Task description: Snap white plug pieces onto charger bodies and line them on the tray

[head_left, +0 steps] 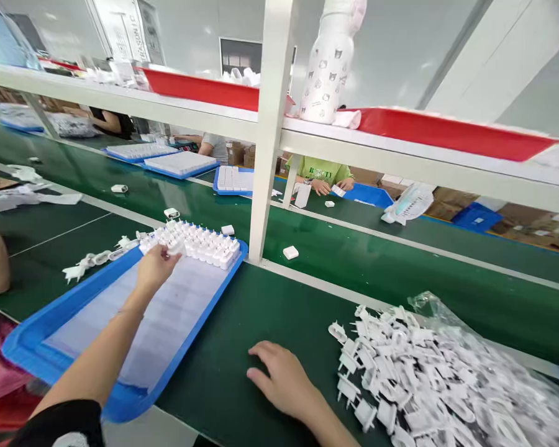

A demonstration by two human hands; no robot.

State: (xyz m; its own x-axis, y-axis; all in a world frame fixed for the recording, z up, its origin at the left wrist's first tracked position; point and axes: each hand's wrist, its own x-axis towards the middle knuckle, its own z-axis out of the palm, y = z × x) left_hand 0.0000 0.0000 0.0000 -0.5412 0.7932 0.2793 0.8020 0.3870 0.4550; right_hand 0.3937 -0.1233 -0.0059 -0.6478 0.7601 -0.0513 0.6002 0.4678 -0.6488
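Note:
My left hand (pixel 154 270) is over the far end of a blue tray (pixel 28 347), its fingers closed on a small white plug charger (pixel 175 247). The fingers partly hide that piece. Just beyond, white chargers (pixel 209 247) stand close together in rows with small pins pointing up. A white sheet (pixel 163 323) lines the tray's near part. My right hand (pixel 282 380) rests low over the green table, fingers spread and holding nothing. To its right lies a large heap of white plug parts (pixel 410 366), partly on clear plastic.
A shelf post (pixel 265 143) rises behind the tray. Red trays (pixel 438 133) and a white bottle (pixel 328 65) stand on the shelf. Loose white chargers (pixel 290 252) lie on the green belt (pixel 345 261). Several plug parts (pixel 90 262) lie left of the tray. Co-workers sit opposite and left.

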